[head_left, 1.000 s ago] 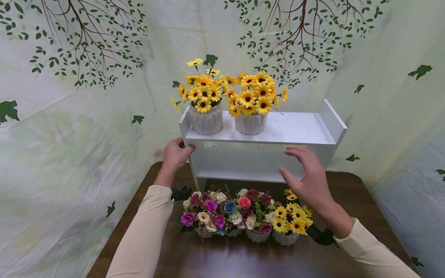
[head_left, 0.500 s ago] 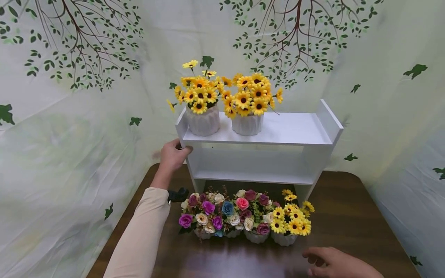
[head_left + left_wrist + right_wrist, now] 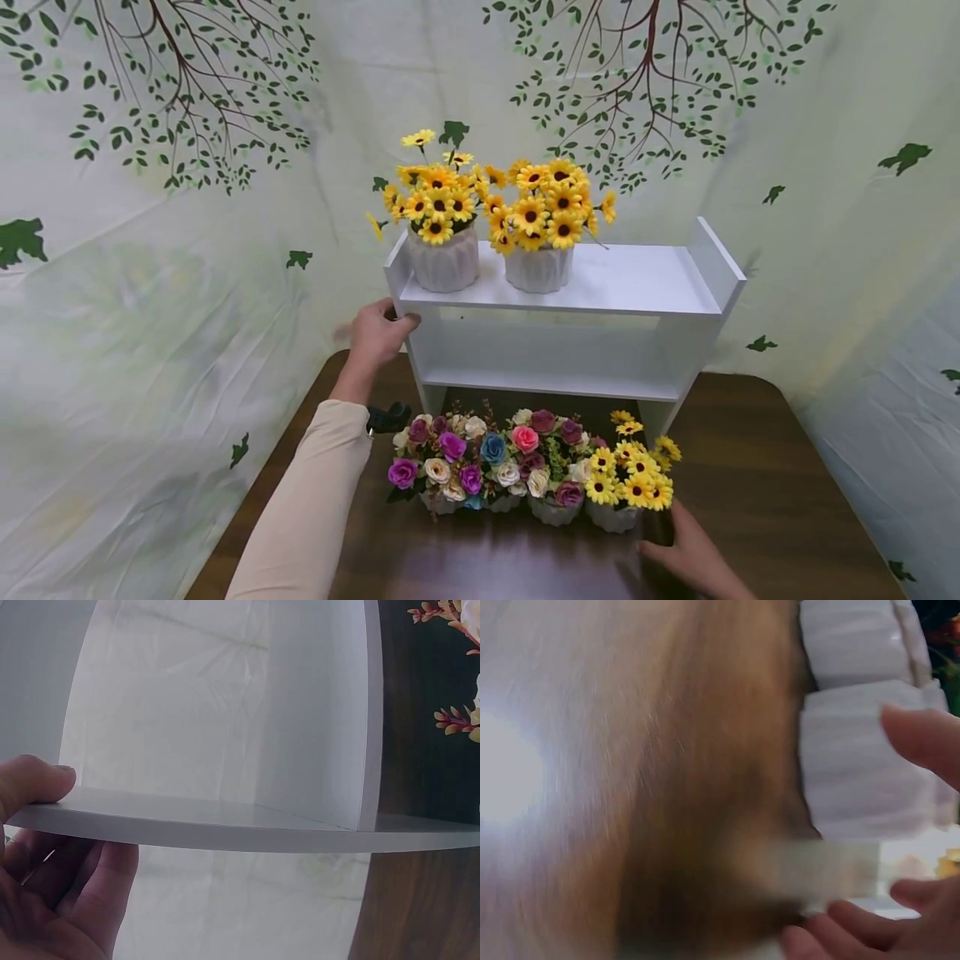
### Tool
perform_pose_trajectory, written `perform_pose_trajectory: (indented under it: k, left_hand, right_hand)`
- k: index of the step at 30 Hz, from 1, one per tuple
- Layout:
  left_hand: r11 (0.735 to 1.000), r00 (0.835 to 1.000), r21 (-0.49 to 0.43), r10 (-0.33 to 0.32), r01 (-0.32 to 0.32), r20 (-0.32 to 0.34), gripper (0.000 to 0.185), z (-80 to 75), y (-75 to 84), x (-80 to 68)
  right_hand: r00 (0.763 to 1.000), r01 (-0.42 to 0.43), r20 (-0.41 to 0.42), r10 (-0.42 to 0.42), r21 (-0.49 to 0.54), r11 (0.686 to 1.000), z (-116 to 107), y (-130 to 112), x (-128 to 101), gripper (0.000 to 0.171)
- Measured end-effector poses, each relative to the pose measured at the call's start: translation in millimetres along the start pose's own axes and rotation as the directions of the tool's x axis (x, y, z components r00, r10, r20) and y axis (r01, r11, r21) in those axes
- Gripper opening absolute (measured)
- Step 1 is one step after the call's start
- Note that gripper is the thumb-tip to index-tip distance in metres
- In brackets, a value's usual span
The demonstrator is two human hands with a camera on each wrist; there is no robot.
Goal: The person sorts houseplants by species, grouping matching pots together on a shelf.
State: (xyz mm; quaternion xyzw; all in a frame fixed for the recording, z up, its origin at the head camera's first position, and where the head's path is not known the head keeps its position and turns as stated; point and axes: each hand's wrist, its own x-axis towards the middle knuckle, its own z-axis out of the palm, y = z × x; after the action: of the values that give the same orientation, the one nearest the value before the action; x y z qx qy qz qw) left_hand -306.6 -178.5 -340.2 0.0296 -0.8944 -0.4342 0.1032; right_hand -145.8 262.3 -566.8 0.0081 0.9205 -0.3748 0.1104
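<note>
Since half a second ago my right hand (image 3: 686, 554) has slid up from the bottom edge to just beside the sunflower pot (image 3: 613, 515) on the table (image 3: 772, 492). A second back it was up in front of the shelf unit (image 3: 562, 312). Left hand (image 3: 377, 333) hasn't moved: it keeps its grip on the unit's left side panel, thumb (image 3: 34, 780) on one face, fingers curled on the other, per the left wrist view.

Right hand state: fingers look loosely spread near the pot, holding nothing. The right wrist view is motion-blurred, so I can't tell whether the fingertips (image 3: 922, 739) actually touch the pot's ribbed wall (image 3: 862, 772); probably just short of it.

Materials:
- Shelf unit: smooth white laminated board, two tiers, flat rectangular panels, raised side lips on top.
- Top tier: two white ribbed round pots (image 3: 444, 260) (image 3: 538, 268) of yellow artificial sunflowers, side by side at the left.
- Table: dark wood grain, glossy, rounded corners.
- Front row on the table: two rose pots (image 3: 450, 467) (image 3: 543, 462) in mixed purple, cream, blue and pink, then the sunflower pot at the right end, all touching.
- Backdrop (image 3: 150, 292): wrinkled pale fabric printed with branches and leaves.
</note>
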Motion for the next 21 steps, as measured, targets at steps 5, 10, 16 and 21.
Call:
perform_pose_trajectory:
  k: [5,10,16,21]
  left_hand:
    - [1.0,1.0,0.013,-0.011,0.011,0.01,0.042,-0.5,-0.4,0.9]
    - [1.0,1.0,0.006,0.009,-0.009,-0.004,0.04,2.4,0.0,0.8]
    - [0.999,1.0,-0.041,0.02,-0.02,-0.008,0.038,3.1,0.8,-0.9]
    - [1.0,1.0,-0.03,0.002,-0.002,-0.017,0.039,1.7,0.6,-0.2]
  right_hand:
    - [0.984,0.04,-0.178,-0.023,0.089,0.995,16.4,-12.7,4.3,0.103]
    - [0.953,0.115,-0.299,-0.041,0.235,0.965,37.0,-18.6,12.6,0.09]
    - [0.945,0.121,-0.327,-0.02,0.291,0.949,52.6,-25.2,19.6,0.082]
    - [0.928,0.135,-0.37,-0.033,0.254,0.958,56.5,-28.7,21.3,0.091]
